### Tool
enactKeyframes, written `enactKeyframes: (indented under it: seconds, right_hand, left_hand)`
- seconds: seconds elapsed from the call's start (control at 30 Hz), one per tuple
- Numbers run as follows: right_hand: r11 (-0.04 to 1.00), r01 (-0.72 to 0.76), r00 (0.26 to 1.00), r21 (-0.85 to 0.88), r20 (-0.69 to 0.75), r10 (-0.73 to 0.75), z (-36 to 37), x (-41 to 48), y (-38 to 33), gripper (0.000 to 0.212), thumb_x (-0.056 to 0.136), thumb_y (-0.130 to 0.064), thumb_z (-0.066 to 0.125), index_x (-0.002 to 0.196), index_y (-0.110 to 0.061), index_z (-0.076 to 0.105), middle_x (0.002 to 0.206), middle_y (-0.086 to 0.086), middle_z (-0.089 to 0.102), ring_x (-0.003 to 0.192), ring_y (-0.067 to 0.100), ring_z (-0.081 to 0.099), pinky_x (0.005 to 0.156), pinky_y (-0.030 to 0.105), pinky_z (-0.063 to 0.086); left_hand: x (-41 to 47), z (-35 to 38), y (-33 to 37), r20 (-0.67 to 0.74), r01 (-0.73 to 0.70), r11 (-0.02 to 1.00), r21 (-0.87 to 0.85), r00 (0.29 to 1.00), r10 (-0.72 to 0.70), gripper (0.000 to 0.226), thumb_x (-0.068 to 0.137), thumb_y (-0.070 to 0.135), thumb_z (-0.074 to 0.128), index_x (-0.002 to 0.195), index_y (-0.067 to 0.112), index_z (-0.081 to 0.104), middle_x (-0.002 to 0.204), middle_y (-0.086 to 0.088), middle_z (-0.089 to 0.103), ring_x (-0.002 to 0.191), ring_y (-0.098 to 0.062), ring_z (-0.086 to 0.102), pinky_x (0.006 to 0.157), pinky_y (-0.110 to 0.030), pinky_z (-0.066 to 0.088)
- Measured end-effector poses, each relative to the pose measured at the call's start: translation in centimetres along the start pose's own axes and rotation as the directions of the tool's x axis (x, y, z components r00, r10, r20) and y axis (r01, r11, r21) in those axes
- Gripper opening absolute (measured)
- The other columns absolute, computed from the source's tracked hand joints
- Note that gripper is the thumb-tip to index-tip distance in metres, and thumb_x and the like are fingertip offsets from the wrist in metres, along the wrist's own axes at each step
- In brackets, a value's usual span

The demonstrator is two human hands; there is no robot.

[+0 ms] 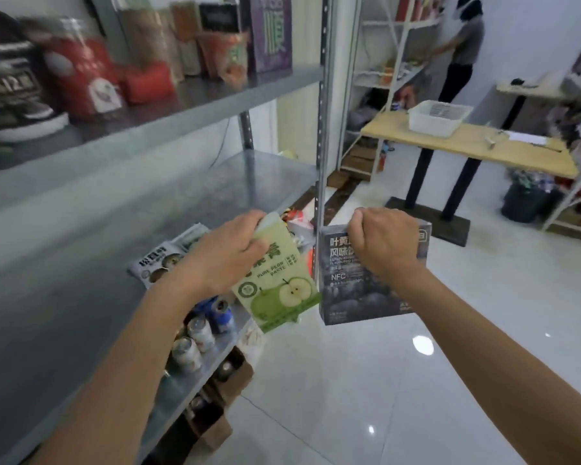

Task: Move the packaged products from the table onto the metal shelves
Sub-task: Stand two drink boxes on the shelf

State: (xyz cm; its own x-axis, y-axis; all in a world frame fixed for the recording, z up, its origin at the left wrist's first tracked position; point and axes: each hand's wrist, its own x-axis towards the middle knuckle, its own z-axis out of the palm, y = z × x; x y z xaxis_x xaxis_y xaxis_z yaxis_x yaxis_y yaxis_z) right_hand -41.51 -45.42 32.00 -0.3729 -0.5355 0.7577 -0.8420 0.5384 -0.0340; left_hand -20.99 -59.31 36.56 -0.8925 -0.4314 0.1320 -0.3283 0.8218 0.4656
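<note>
My left hand [227, 255] grips the top of a light green pear-paste pouch [275, 290] with a cut apple printed on it. My right hand [383, 241] holds a dark grey box [359, 297] by its top edge; the box has white lettering and "NFC" on it. Both packages hang side by side in front of the metal shelves [182, 209], just off the front right corner of the bare middle shelf. A grey-and-white packet [155, 260] lies on that shelf behind my left hand. Red, brown and purple packages [269, 35] stand on the upper shelf.
Several cans [198, 333] stand on a lower shelf, with cardboard boxes [228, 380] below. A perforated upright post [322, 129] marks the shelf corner. A wooden table [467, 142] with a white tub [440, 117] stands at right. A person [460, 48] works at far white shelves.
</note>
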Motion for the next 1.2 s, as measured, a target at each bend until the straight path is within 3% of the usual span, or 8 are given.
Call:
enactKeyframes:
  seconds: [0.1, 0.23, 0.33, 0.47, 0.6, 0.67, 0.8, 1.2]
  right_hand:
    - [0.985, 0.145, 0.986, 0.094, -0.095, -0.136, 0.9, 4.6, -1.2, 0.036, 0.089, -0.025, 0.033, 0.055, -0.018, 0.036, 0.051, -0.001, 0.043, 0.042, 0.017, 0.034, 0.051, 0.024, 0.025]
    - [0.932, 0.292, 0.945, 0.217, -0.214, -0.246, 1.9, 9.0, -2.6, 0.037, 0.091, -0.024, 0.032, 0.055, -0.018, 0.035, 0.05, -0.002, 0.04, 0.042, 0.017, 0.032, 0.051, 0.024, 0.023]
    - [0.88, 0.398, 0.897, 0.26, -0.312, -0.314, 2.6, 11.9, -3.3, 0.035, 0.09, -0.023, 0.033, 0.055, -0.019, 0.032, 0.048, -0.002, 0.039, 0.041, 0.017, 0.03, 0.052, 0.023, 0.02]
    - [0.813, 0.46, 0.866, 0.356, -0.381, -0.323, 3.2, 15.7, -3.2, 0.038, 0.09, -0.021, 0.034, 0.053, -0.016, 0.029, 0.046, -0.003, 0.031, 0.038, 0.018, 0.027, 0.047, 0.021, 0.009]
    - [0.758, 0.504, 0.84, 0.414, -0.441, -0.317, 3.8, 18.4, -3.0, 0.038, 0.089, -0.019, 0.035, 0.052, -0.016, 0.028, 0.047, -0.004, 0.028, 0.037, 0.018, 0.024, 0.047, 0.021, 0.015]
    - [0.742, 0.51, 0.838, 0.435, -0.446, -0.315, 4.5, 19.6, -2.4, 0.038, 0.09, -0.02, 0.035, 0.052, -0.016, 0.028, 0.047, -0.004, 0.028, 0.037, 0.018, 0.023, 0.045, 0.019, 0.008]
    - [0.726, 0.513, 0.836, 0.459, -0.46, -0.3, 6.5, 21.8, -0.7, 0.038, 0.09, -0.021, 0.034, 0.053, -0.016, 0.027, 0.048, -0.004, 0.028, 0.038, 0.019, 0.023, 0.05, 0.017, 0.003]
    - [0.802, 0.398, 0.878, 0.445, -0.439, -0.192, 15.2, 35.1, 4.9, 0.044, 0.093, -0.024, 0.025, 0.05, -0.016, 0.032, 0.044, 0.0, 0.031, 0.036, 0.017, 0.023, 0.045, 0.018, 0.013]
  left_hand:
    - [1.1, -2.1, 0.3, -0.18, 0.085, 0.985, 0.149, 0.982, -0.057, 0.03, 0.101, 0.034, 0.03, 0.122, 0.019, 0.045, 0.105, 0.002, 0.054, 0.085, -0.015, 0.049, 0.069, -0.032, 0.033]
    - [2.4, -3.1, 1.3, -0.345, 0.274, 0.893, 0.358, 0.927, -0.147, 0.055, 0.087, 0.064, 0.009, 0.099, 0.024, 0.046, 0.084, 0.01, 0.055, 0.07, -0.014, 0.052, 0.056, -0.03, 0.032]
    - [3.6, -3.9, 2.1, -0.482, 0.358, 0.824, 0.439, 0.868, -0.121, 0.065, 0.075, 0.072, -0.002, 0.087, 0.026, 0.042, 0.085, 0.009, 0.059, 0.073, -0.016, 0.056, 0.057, -0.031, 0.033]
    - [5.3, -6.0, 3.7, -0.602, 0.48, 0.725, 0.494, 0.79, -0.112, 0.072, 0.078, 0.07, 0.003, 0.092, 0.021, 0.053, 0.091, 0.005, 0.064, 0.083, -0.022, 0.061, 0.06, -0.033, 0.033]
    - [7.3, -8.2, 5.5, -0.651, 0.519, 0.667, 0.534, 0.756, -0.068, 0.061, 0.085, 0.066, 0.013, 0.091, 0.02, 0.052, 0.091, 0.003, 0.063, 0.083, -0.023, 0.061, 0.062, -0.036, 0.038]
    - [8.7, -8.7, 6.1, -0.662, 0.534, 0.631, 0.563, 0.748, -0.042, 0.058, 0.088, 0.065, 0.014, 0.089, 0.02, 0.051, 0.09, 0.003, 0.063, 0.079, -0.021, 0.06, 0.059, -0.034, 0.037]
    - [11.9, -9.1, 6.4, -0.676, 0.528, 0.583, 0.618, 0.735, 0.052, 0.07, 0.088, 0.066, 0.007, 0.087, 0.017, 0.056, 0.081, 0.001, 0.065, 0.068, -0.023, 0.06, 0.054, -0.034, 0.04]
    - [25.8, -13.3, 3.2, -0.721, 0.516, 0.557, 0.651, 0.65, 0.241, 0.07, 0.092, 0.064, 0.013, 0.082, 0.011, 0.058, 0.071, -0.004, 0.061, 0.051, -0.021, 0.047, 0.046, -0.021, 0.019]
